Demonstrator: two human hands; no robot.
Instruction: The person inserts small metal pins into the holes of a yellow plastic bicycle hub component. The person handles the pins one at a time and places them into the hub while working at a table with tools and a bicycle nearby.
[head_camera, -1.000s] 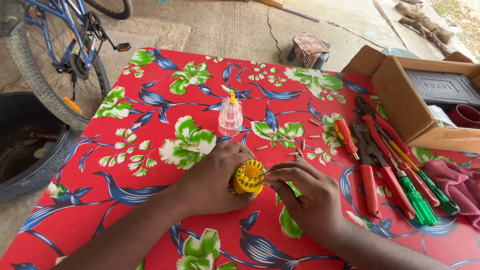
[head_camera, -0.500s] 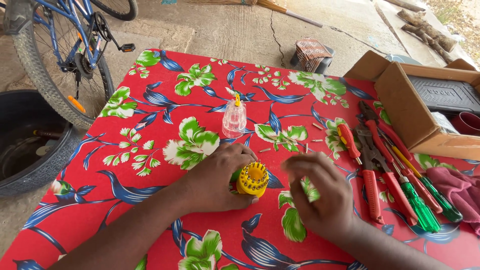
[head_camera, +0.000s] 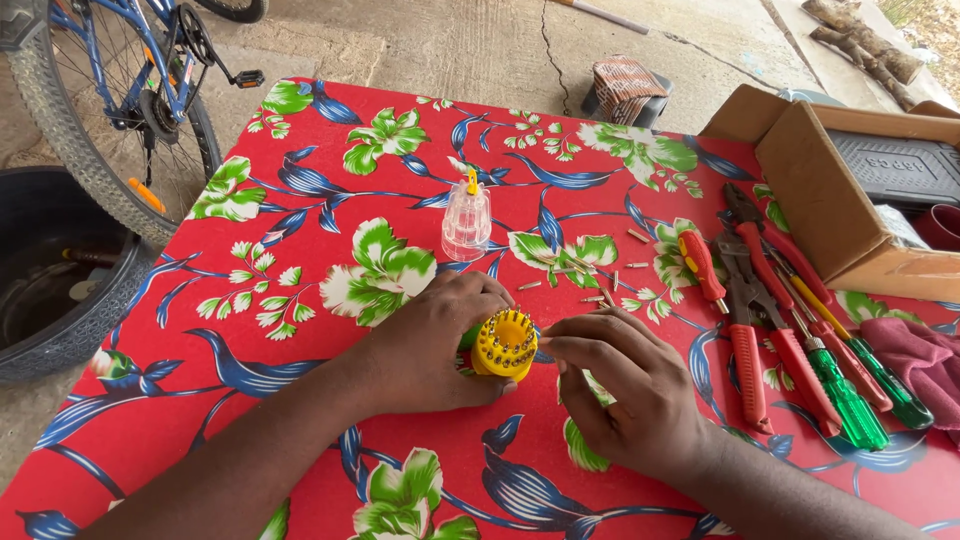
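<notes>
Left hand (head_camera: 430, 345) wraps the yellow holder (head_camera: 505, 345), steadying it on the red floral tablecloth (head_camera: 300, 420). Right hand (head_camera: 630, 390) pinches narrow at its rim; whether it holds a bit, can't tell. Loose bits (head_camera: 585, 275) lie beyond, clear cap (head_camera: 467, 222) farther, pliers (head_camera: 745, 300) and screwdrivers (head_camera: 850, 385) right.

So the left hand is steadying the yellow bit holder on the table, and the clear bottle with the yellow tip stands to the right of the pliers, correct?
Not quite. The left hand does steady the yellow bit holder on the table, but the head view shows the clear bottle standing to the left of the pliers, not the right.
</notes>
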